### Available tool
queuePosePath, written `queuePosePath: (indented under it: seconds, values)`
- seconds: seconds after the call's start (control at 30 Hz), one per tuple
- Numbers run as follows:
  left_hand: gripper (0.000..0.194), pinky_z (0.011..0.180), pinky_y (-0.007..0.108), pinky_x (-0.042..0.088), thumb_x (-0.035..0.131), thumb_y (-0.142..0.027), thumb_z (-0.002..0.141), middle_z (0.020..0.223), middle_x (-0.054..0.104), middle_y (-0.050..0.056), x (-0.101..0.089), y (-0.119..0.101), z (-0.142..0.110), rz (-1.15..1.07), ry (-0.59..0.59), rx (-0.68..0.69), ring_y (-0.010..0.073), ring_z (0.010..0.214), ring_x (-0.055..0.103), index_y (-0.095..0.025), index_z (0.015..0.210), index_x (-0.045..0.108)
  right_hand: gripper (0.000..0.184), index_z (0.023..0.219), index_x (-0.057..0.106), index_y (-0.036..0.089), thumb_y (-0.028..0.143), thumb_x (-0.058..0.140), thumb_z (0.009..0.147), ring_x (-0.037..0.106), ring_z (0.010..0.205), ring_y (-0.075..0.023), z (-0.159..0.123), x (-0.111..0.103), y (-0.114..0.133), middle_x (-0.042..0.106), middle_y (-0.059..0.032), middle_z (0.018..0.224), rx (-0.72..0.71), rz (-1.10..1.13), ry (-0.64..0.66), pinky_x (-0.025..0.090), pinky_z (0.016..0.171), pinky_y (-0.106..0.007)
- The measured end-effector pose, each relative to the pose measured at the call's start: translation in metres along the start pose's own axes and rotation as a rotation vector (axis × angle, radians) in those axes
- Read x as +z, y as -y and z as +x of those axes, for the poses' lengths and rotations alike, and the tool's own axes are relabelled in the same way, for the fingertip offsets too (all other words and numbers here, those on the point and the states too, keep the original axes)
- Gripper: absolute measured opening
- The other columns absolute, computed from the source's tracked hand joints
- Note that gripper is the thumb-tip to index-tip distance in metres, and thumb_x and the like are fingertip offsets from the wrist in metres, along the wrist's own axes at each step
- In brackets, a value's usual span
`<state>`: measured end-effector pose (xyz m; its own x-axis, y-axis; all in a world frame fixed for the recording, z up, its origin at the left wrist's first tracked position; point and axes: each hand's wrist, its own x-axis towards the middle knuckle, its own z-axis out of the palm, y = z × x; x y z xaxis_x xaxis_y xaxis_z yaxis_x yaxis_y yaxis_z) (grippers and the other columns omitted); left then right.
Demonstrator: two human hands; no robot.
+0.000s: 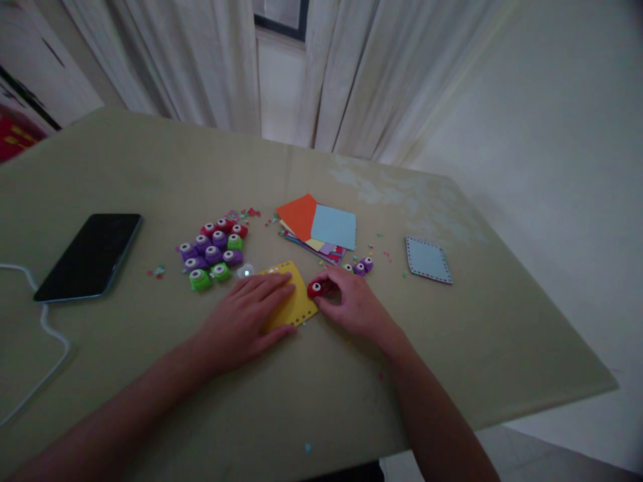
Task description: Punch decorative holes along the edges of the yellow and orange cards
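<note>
Yellow card (300, 306) lies flat on the counter (301, 402), left hand (251, 311) spread over it palm down, fingers extended, gripping nothing, just pinning. Right hand (351, 304) is closed on a red punch (314, 288), thumb on the near side, fingers on the far side, at the card's right edge. Can't tell whether the edge sits inside the punch slot. Handling guess: card is light, thin, bendable, likely to skid or crease if pushed edge-on; best held flat near the middle, clear of the holed borders. Punch looks like small hard plastic, light, maybe slick; take it by the sides, leave the top free to press. Pose: left forearm comes in low from the near left, wrist about straight; right forearm from the near right, hand turned inward, wrist raised a bit. Just beyond the right hand: small purple punches (359, 269). Beyond the card: a stack with an orange sheet (304, 214) and a light-blue sheet (335, 227), paper bits (251, 212) scattered around. Left of that, a cluster of green (199, 281), purple and red punches; farther left, a dark tablet (93, 258). Far right: a blue card (429, 260) with holed edges.
</note>
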<state>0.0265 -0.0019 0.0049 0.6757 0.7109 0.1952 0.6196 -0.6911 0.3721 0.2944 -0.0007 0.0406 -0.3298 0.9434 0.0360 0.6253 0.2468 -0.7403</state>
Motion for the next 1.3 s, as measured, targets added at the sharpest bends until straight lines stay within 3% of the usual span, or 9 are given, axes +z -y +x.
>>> queuePosePath:
  seconds: [0.3,0.6,0.9,1.3]
  values:
    - [0.055,0.127,0.049,0.04,0.058,-0.049,0.107,0.164,0.056,0.009,-0.0037,0.0055,-0.0014,-0.102,0.021,-0.009,0.029,0.15,0.054,-0.026,0.157,0.054,0.022,0.104,0.068,0.021,0.01,0.07,0.085,0.072,0.088,-0.0189,-0.0019,0.0007,-0.0023,0.076,-0.0044,0.101,0.036,0.098,-0.015,0.059,0.083,-0.032]
    - [0.052,0.118,0.049,0.051,0.052,-0.053,0.108,0.151,0.068,0.011,-0.0037,0.0072,0.0036,-0.144,-0.036,-0.138,0.0313,0.136,0.066,-0.024,0.15,0.059,0.022,0.105,0.066,0.02,0.015,0.073,0.085,0.074,0.084,-0.0184,-0.0021,0.0027,-0.0044,0.076,-0.0044,0.1,0.054,0.124,-0.05,0.061,0.08,-0.033]
    - [0.049,0.119,0.05,0.05,0.052,-0.052,0.107,0.152,0.067,0.011,-0.0039,0.0079,0.0039,-0.145,-0.027,-0.129,0.0324,0.137,0.065,-0.025,0.147,0.063,0.022,0.107,0.064,0.021,0.019,0.074,0.088,0.076,0.084,-0.0182,-0.0034,0.0028,-0.0048,0.076,-0.005,0.103,0.07,0.17,-0.08,0.065,0.079,-0.034]
    - [0.052,0.12,0.048,0.049,0.048,-0.057,0.11,0.152,0.067,0.011,-0.0037,0.008,0.0038,-0.149,-0.032,-0.121,0.0304,0.138,0.064,-0.023,0.147,0.062,0.024,0.105,0.063,0.022,0.011,0.069,0.084,0.072,0.089,-0.0183,-0.003,0.0008,-0.0008,0.072,-0.0047,0.106,0.012,0.146,-0.047,0.063,0.083,-0.033]
